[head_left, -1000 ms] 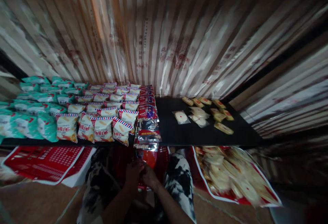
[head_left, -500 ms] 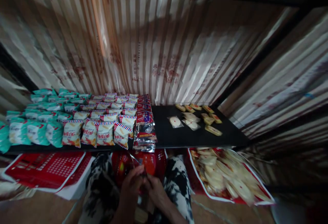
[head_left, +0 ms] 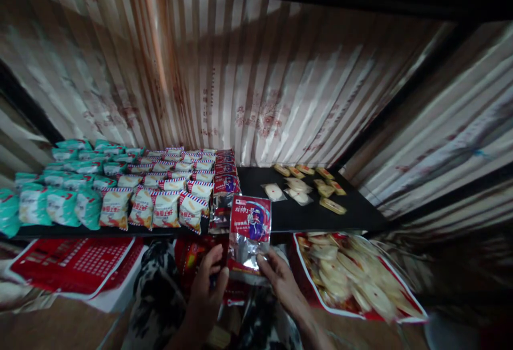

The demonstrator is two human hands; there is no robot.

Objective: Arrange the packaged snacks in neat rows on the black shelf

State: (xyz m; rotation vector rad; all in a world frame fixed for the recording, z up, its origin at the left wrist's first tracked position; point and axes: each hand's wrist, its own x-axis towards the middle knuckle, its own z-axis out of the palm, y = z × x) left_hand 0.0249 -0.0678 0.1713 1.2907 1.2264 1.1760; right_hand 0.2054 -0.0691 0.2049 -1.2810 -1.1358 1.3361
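Observation:
A red and silver snack packet with a cartoon figure on its front stands nearly upright before the black shelf. My right hand grips its lower right side, thumb on the front. My left hand is just left of the packet, its thumb and fingers apart; a small bluish patch shows between them, too dark to name. Behind the packet, a row of similar red packets runs back along the shelf. The held packet partly covers the front of this row.
White shrimp-snack bags and teal bags fill the left of the shelf. Flat round white packs and small yellow packs lie at right. Below are a red bag of pale packs and a red basket.
My hands were close together, low between the knees. Now they are apart, and the red packet has come up into view in my right hand.

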